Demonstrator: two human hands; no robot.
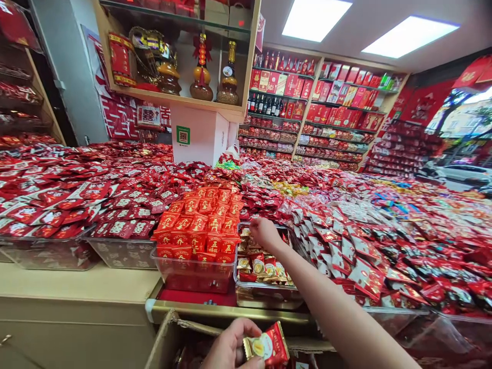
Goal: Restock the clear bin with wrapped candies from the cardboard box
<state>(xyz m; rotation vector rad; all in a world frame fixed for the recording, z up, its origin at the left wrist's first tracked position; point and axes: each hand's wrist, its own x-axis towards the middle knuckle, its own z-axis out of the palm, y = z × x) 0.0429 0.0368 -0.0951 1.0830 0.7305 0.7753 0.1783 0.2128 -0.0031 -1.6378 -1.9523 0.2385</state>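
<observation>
My left hand [229,344] is low in the view, above an open cardboard box [163,335]. Between its thumb and fingers is a red and gold wrapped candy [274,344] with a pale picture on the wrapper. My right hand [265,234] reaches over a clear plastic bin [265,288] holding similar gold and red candies [265,267]. Its fingers are curled at the bin's back part, and whatever they hold is hidden. Left of this bin stands another clear bin [192,279] with bright red packets [200,225] stacked in rows.
Heaps of red and white packets [361,251] spread across the display to the right. More bins of dark red packets [128,218] stand at left. A shelf cabinet [161,95] with bottles hangs above the counter. The counter's front edge [230,311] borders the cardboard box.
</observation>
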